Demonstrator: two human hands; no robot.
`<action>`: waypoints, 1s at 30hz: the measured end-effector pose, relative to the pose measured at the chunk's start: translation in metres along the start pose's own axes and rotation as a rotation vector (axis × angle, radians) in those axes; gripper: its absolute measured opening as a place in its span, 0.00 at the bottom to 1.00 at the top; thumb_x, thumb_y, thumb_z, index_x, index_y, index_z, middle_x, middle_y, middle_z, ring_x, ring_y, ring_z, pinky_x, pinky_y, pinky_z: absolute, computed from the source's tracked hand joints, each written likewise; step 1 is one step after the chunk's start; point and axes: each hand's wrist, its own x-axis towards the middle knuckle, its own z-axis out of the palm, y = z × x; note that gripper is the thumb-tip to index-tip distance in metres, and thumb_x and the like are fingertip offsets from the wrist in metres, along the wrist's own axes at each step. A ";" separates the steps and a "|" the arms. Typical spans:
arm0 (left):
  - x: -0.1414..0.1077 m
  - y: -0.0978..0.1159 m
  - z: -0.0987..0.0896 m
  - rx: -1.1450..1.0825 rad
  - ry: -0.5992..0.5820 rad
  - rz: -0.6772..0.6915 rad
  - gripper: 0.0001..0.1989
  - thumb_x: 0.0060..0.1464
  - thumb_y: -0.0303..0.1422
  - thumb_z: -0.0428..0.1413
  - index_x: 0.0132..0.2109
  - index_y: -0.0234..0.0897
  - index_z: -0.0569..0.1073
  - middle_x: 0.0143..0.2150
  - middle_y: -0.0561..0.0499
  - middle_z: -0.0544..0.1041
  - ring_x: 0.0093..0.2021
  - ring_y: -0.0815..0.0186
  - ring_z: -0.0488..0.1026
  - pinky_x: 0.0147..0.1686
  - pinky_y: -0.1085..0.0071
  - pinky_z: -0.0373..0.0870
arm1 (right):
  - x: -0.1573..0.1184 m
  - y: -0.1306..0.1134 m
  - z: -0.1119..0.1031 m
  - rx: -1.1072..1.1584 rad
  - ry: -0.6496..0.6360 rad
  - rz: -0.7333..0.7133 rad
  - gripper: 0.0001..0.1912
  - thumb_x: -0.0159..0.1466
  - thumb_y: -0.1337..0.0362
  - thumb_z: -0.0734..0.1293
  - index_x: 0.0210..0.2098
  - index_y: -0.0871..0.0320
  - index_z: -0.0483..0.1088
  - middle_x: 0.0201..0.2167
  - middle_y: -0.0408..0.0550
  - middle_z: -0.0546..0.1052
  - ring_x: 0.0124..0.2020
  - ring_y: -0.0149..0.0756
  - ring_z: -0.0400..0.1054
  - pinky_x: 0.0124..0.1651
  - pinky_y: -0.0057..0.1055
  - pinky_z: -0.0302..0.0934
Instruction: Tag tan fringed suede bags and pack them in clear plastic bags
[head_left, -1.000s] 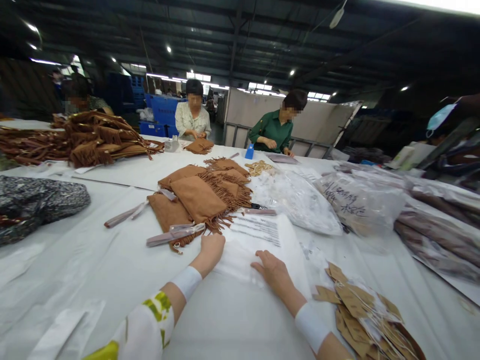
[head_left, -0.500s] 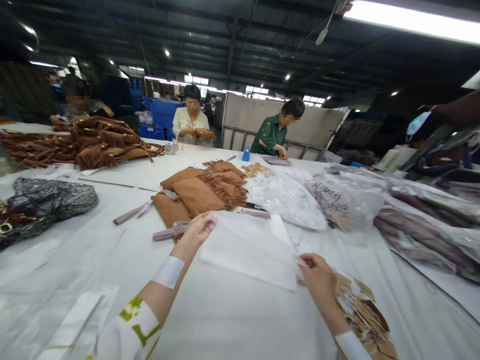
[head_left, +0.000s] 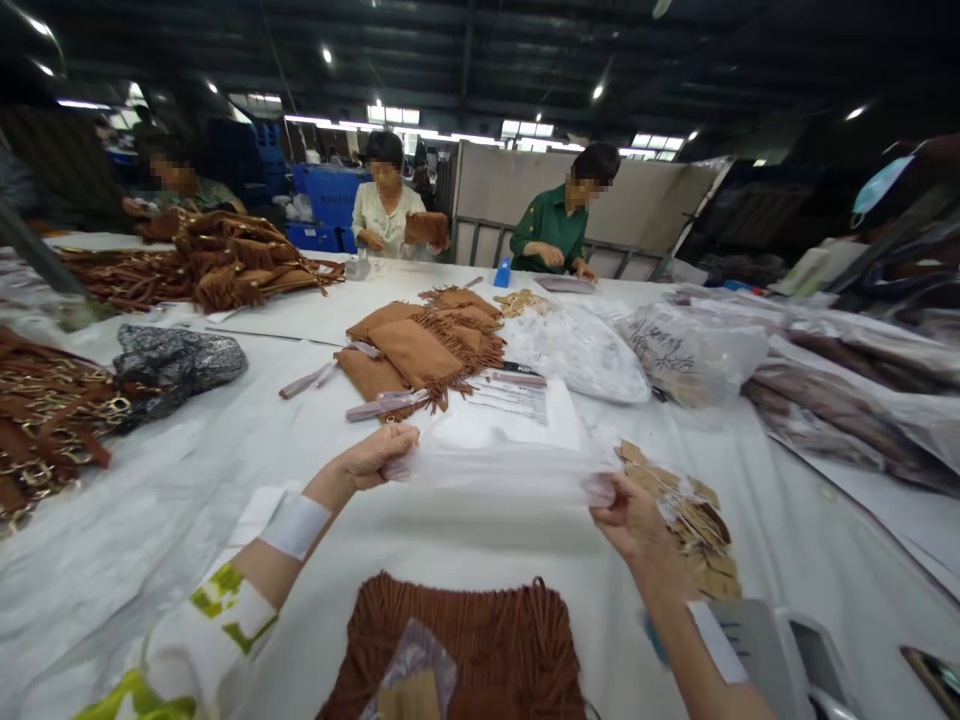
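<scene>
A thin translucent plastic bag [head_left: 502,465] is stretched between my two hands above the white table. My left hand [head_left: 379,455] pinches its left end, fingers closed. At the other end my right hand [head_left: 626,510] grips the bag between thumb and fingers. Below it, close to me, lies a dark brown fringed bag [head_left: 465,630] with a small clear packet [head_left: 420,665] holding a tan card on it. Just beyond the plastic, white sheets [head_left: 517,405] lie on the table.
Tan fringed pouches [head_left: 420,350] are piled ahead. Tan tags with strings [head_left: 690,520] lie at right, near a grey device [head_left: 780,650]. Brown straps with gold rings [head_left: 45,430] sit at left. Filled clear bags [head_left: 690,350] stand at back right. Several co-workers are across the table [head_left: 300,330].
The plastic bag has been drawn nearer and pulled taut between my hands. My view has tilted down, bringing the brown fringed bag into sight. A co-worker opposite has lifted a brown piece.
</scene>
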 end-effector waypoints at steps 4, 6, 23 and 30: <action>-0.034 0.015 -0.014 0.551 -0.166 0.069 0.24 0.36 0.46 0.65 0.23 0.37 0.61 0.18 0.61 0.55 0.19 0.76 0.50 0.20 0.77 0.47 | -0.035 0.009 0.005 -0.497 -0.101 -0.199 0.06 0.51 0.62 0.67 0.25 0.56 0.66 0.18 0.37 0.62 0.19 0.27 0.53 0.19 0.24 0.50; -0.040 0.011 -0.021 0.954 -0.247 0.163 0.15 0.45 0.40 0.62 0.27 0.37 0.65 0.21 0.59 0.60 0.22 0.73 0.55 0.24 0.76 0.51 | -0.042 0.010 0.004 -0.914 -0.319 -0.390 0.03 0.51 0.64 0.65 0.26 0.56 0.66 0.22 0.42 0.66 0.24 0.32 0.59 0.29 0.29 0.58; -0.095 -0.130 -0.039 1.452 -0.253 0.069 0.09 0.57 0.24 0.42 0.36 0.39 0.64 0.36 0.49 0.69 0.37 0.64 0.66 0.37 0.71 0.62 | -0.079 0.086 -0.031 -1.088 -0.597 0.006 0.12 0.62 0.57 0.60 0.25 0.55 0.63 0.22 0.42 0.67 0.26 0.34 0.59 0.31 0.30 0.55; -0.101 -0.110 -0.045 0.751 -0.308 -0.322 0.05 0.50 0.31 0.51 0.30 0.39 0.60 0.23 0.59 0.58 0.25 0.71 0.56 0.25 0.75 0.54 | -0.086 0.062 -0.028 -0.559 -0.702 0.523 0.17 0.59 0.49 0.65 0.34 0.58 0.69 0.32 0.47 0.73 0.34 0.39 0.67 0.37 0.33 0.60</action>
